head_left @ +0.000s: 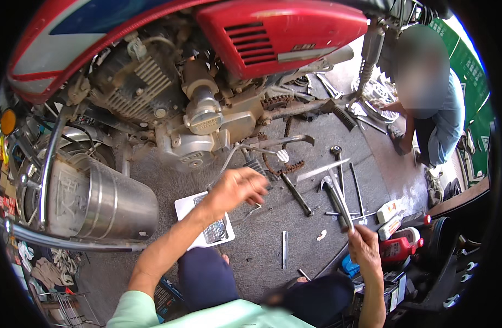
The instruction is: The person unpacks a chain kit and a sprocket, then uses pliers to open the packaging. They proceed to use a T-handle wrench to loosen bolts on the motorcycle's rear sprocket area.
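Note:
My right hand (365,246) is closed round the lower end of the handle of a hammer (338,199). The hammer's metal head points away from me over the floor, and a pale streak beside it is too blurred to make out. My left hand (237,188) hangs in front of the engine with loosely bent, slightly blurred fingers and nothing visible in them. It is nearest the foot pedal (282,156) of a red motorcycle (294,33). Under my left wrist, a white tray (186,205) holds a clear-wrapped pack (215,232). The motorcycle's dirty engine (188,139) stands just beyond.
A ratchet-like tool (337,150), a dark bar (297,194) and a flat metal strip (285,250) lie on the floor. A rusty chain (289,165) hangs behind the pedal. Bottles, one a red container (398,249), stand at right. Another person (445,117) crouches by a wheel (376,98).

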`<state>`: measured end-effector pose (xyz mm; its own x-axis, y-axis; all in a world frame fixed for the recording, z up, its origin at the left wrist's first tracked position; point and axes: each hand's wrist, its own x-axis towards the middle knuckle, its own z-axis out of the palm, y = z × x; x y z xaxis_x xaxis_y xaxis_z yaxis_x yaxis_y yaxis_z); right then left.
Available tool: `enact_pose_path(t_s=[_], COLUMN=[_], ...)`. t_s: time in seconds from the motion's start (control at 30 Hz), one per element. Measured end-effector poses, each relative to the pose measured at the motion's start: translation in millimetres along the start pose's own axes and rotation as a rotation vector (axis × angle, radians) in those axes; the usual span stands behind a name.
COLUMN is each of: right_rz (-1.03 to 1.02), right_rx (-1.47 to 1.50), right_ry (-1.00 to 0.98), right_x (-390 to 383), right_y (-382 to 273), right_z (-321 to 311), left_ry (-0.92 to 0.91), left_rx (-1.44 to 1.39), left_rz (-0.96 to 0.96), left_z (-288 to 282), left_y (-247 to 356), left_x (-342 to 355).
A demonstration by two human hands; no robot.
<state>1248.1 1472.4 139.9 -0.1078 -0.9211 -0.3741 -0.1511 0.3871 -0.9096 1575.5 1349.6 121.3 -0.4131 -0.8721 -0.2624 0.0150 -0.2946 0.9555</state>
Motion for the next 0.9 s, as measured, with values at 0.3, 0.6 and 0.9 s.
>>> enact_pose_path(t_s=[0.3, 0.6, 0.9], right_rz=[-0.123, -0.173, -0.156], right_rx=[0.220, 0.088, 0.142], right_ry=[0.025, -0.046, -0.042], right_x=[143, 127, 132], right_y=[-55, -47, -50], right_z=[71, 132, 128], left_ry=[0.536, 0.637, 0.681], left_rx=[-1.179, -1.225, -1.012], left_rz=[-0.007, -0.009, 0.002], left_z=[-45, -48, -28], left_y=[-31, -34, -30], left_x=[60, 60, 57])
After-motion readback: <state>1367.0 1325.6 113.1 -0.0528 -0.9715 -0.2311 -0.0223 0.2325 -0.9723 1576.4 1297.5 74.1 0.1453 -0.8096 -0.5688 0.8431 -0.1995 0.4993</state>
